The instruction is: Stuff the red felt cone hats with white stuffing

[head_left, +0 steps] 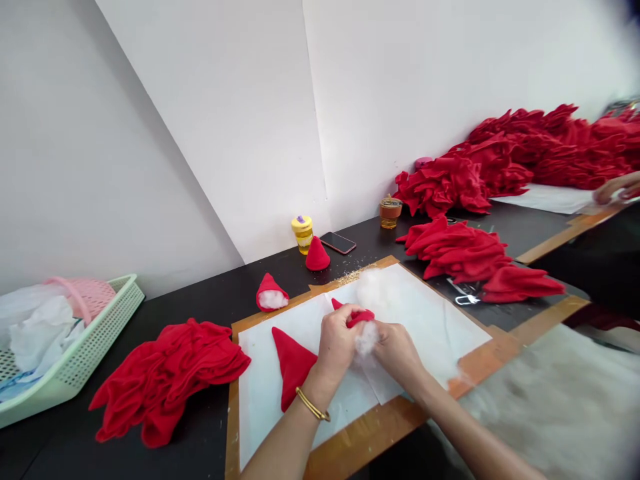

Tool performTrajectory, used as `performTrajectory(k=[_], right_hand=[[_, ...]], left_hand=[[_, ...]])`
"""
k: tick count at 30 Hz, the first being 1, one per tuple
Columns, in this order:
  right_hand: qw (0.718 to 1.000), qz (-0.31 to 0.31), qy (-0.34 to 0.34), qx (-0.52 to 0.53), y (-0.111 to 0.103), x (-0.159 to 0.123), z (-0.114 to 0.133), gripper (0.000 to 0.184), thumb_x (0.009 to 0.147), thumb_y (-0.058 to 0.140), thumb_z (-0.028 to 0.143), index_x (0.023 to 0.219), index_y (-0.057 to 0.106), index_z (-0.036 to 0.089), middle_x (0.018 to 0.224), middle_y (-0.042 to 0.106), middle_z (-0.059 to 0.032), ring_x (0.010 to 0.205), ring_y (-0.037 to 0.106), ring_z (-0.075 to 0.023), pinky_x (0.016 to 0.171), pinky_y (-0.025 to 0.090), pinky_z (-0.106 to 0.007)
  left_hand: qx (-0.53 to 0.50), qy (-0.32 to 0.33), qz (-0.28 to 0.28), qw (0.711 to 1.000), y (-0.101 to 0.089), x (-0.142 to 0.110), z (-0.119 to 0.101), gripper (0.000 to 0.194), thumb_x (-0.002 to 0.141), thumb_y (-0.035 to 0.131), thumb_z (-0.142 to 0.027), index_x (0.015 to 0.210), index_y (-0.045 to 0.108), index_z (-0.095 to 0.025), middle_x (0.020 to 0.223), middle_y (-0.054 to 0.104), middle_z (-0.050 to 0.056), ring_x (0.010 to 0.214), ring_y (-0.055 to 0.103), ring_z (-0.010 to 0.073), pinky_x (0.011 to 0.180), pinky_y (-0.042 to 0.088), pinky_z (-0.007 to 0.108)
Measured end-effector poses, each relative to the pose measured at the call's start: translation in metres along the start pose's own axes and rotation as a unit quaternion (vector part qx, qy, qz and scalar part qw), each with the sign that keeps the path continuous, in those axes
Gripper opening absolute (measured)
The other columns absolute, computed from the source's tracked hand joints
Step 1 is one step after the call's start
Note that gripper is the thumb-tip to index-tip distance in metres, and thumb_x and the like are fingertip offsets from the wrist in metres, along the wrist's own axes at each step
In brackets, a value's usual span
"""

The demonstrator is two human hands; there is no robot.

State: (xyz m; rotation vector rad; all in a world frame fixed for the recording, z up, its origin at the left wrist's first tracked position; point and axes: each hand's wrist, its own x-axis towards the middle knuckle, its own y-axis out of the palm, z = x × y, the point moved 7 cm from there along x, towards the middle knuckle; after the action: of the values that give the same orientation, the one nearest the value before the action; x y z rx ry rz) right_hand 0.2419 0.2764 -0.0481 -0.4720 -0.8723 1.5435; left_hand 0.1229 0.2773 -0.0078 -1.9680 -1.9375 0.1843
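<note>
My left hand (338, 339), with a gold bangle on its wrist, is closed around a small red felt cone (361, 318) above the white work sheet. Close against the cone's opening, my right hand (395, 348) pinches a tuft of white stuffing (367, 339). A looser clump of stuffing (374, 287) rests on the sheet just beyond my hands. To the left of my left wrist lies a flat red felt cone (293, 363). Further back, one red cone (273, 293) on its side shows white filling in its opening, and another red cone (317, 255) stands upright.
Red felt pieces are heaped at left (173, 373), at right (465, 250) and along the wall (540, 150). A green basket (100, 340) stands far left. A yellow-lidded cup (303, 235), a phone (339, 243) and a jar (390, 212) sit behind. Another person's hand (617, 188) is far right.
</note>
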Motion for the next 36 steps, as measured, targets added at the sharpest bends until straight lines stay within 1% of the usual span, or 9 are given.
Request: performTrajectory(k=[4, 10, 16, 18, 20, 23, 26, 32, 36], right_hand=[[0.998, 0.026, 0.051, 0.010, 0.011, 0.010, -0.014, 0.021, 0.073, 0.054, 0.006, 0.057, 0.053, 0.019, 0.064, 0.068, -0.0084, 0.064, 0.065, -0.0223, 0.059, 0.035, -0.027], [0.989, 0.043, 0.080, 0.118, 0.013, 0.030, -0.021, 0.013, 0.078, 0.054, 0.011, 0.076, 0.066, 0.015, 0.077, 0.072, -0.0111, 0.079, 0.070, -0.0258, 0.071, 0.049, -0.031], [0.941, 0.073, 0.015, 0.329, 0.010, 0.006, -0.005, 0.053, 0.082, 0.060, 0.035, 0.132, 0.060, 0.017, 0.132, 0.067, -0.0108, 0.121, 0.064, -0.0252, 0.097, 0.053, -0.033], [0.931, 0.063, 0.014, 0.359, 0.011, 0.000, -0.007, 0.056, 0.074, 0.066, 0.034, 0.127, 0.064, 0.017, 0.131, 0.068, -0.0108, 0.122, 0.063, -0.0287, 0.100, 0.052, -0.037], [0.923, 0.051, 0.015, 0.382, 0.013, -0.001, -0.009, 0.042, 0.071, 0.065, 0.032, 0.110, 0.072, 0.017, 0.113, 0.074, -0.0085, 0.108, 0.067, -0.0298, 0.097, 0.052, -0.040], [0.903, 0.036, 0.030, 0.426, 0.016, 0.003, -0.011, 0.023, 0.074, 0.061, 0.033, 0.085, 0.073, 0.017, 0.080, 0.074, -0.0036, 0.081, 0.068, -0.0254, 0.082, 0.054, -0.037], [0.869, 0.026, 0.058, 0.490, 0.021, 0.008, -0.012, 0.020, 0.077, 0.059, 0.036, 0.076, 0.068, 0.018, 0.071, 0.070, -0.0023, 0.070, 0.065, -0.0216, 0.071, 0.054, -0.033], [0.801, 0.006, 0.101, 0.591, 0.029, 0.008, -0.009, 0.025, 0.083, 0.057, 0.043, 0.080, 0.064, 0.019, 0.076, 0.072, -0.0049, 0.070, 0.066, -0.0215, 0.071, 0.056, -0.034], [0.794, 0.038, 0.081, 0.602, 0.018, -0.013, -0.003, 0.043, 0.085, 0.068, 0.048, 0.118, 0.067, 0.020, 0.107, 0.075, -0.0088, 0.100, 0.071, -0.0262, 0.090, 0.057, -0.039]], left_hand=[[0.038, 0.061, 0.022, 0.997, 0.011, -0.009, -0.006, 0.019, 0.082, 0.063, -0.012, 0.093, 0.075, -0.021, 0.100, 0.075, 0.002, 0.097, 0.067, 0.0182, 0.092, 0.048, 0.027], [0.075, 0.060, -0.014, 0.995, 0.017, -0.020, 0.016, 0.017, 0.093, 0.056, -0.023, 0.103, 0.070, -0.021, 0.097, 0.074, 0.006, 0.090, 0.069, 0.0210, 0.085, 0.051, 0.030], [0.063, 0.018, -0.067, 0.996, -0.003, -0.014, 0.026, 0.023, 0.098, 0.048, -0.026, 0.112, 0.066, -0.020, 0.109, 0.074, 0.008, 0.099, 0.069, 0.0218, 0.089, 0.051, 0.032], [0.046, 0.015, -0.053, 0.997, -0.004, -0.011, 0.022, 0.024, 0.098, 0.049, -0.029, 0.108, 0.069, -0.020, 0.105, 0.075, 0.007, 0.095, 0.070, 0.0201, 0.086, 0.053, 0.030], [0.032, 0.024, -0.018, 0.999, -0.001, -0.010, 0.015, 0.023, 0.097, 0.054, -0.031, 0.104, 0.072, -0.020, 0.099, 0.076, 0.005, 0.090, 0.071, 0.0190, 0.083, 0.054, 0.028], [0.025, 0.049, 0.040, 0.998, 0.005, -0.015, 0.003, 0.023, 0.094, 0.059, -0.028, 0.108, 0.076, -0.022, 0.104, 0.078, 0.003, 0.095, 0.073, 0.0194, 0.089, 0.055, 0.028], [0.033, 0.073, 0.080, 0.994, 0.010, -0.025, -0.003, 0.026, 0.093, 0.062, -0.026, 0.114, 0.077, -0.026, 0.113, 0.076, 0.003, 0.102, 0.073, 0.0212, 0.096, 0.054, 0.031], [0.008, 0.108, 0.060, 0.992, 0.016, -0.038, 0.000, 0.032, 0.096, 0.055, -0.022, 0.122, 0.073, -0.027, 0.121, 0.074, 0.002, 0.112, 0.070, 0.0190, 0.104, 0.053, 0.030], [-0.012, 0.079, 0.009, 0.997, 0.002, -0.036, 0.004, 0.034, 0.098, 0.051, -0.025, 0.124, 0.072, -0.023, 0.125, 0.072, 0.004, 0.116, 0.068, 0.0195, 0.106, 0.053, 0.031]])
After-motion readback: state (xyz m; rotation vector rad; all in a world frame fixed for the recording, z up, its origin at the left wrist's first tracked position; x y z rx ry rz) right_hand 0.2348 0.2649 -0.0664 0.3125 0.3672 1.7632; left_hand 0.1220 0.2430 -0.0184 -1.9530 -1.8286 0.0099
